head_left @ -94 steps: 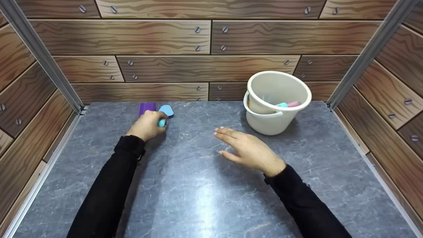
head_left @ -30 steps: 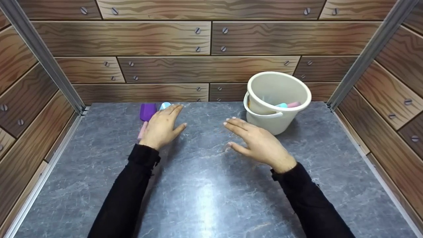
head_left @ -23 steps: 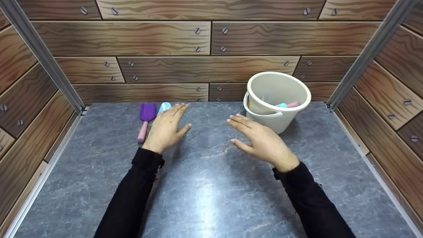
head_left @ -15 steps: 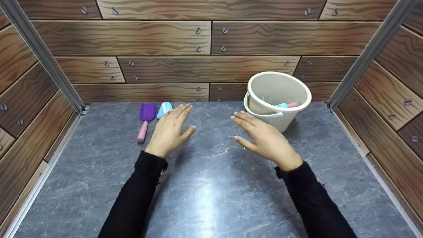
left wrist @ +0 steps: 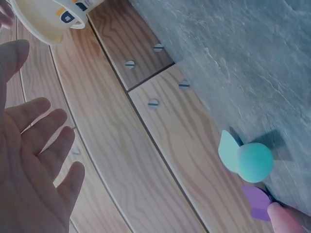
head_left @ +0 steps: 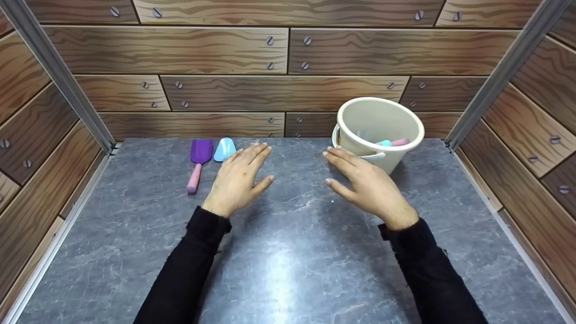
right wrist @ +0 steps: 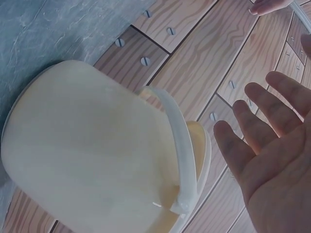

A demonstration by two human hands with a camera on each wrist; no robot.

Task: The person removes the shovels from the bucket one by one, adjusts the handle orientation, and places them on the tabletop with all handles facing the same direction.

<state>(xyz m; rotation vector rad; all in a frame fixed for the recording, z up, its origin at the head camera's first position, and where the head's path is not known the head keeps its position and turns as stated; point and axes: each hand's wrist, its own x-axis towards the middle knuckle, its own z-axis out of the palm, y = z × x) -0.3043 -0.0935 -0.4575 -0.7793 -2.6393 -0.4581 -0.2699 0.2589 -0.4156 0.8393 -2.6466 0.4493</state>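
My left hand [head_left: 237,181] is held over the table with its fingers extended, holding nothing. Just beyond it lies a toy shovel with a light-blue blade [head_left: 225,149]; the hand hides its handle in the head view, while the left wrist view shows the rounded turquoise handle [left wrist: 255,162]. To the left lies a second toy shovel with a purple blade [head_left: 201,151] and a pink handle [head_left: 194,179]. My right hand [head_left: 370,189], also bare with extended fingers, is in front of a cream bucket [head_left: 360,135] and overlaps its lower left side in the head view.
Inside the bucket, a turquoise end [head_left: 384,143] and a pink end [head_left: 400,142] show. Its white handle [right wrist: 177,141] hangs down one side. Wood-patterned walls [head_left: 225,49] and metal corner posts [head_left: 58,76] bound the grey table [head_left: 148,216].
My left hand has let go of the turquoise handle, straightened its fingers and moved right and nearer. The right hand has drifted right, toward the bucket. The shovels now lie side by side.
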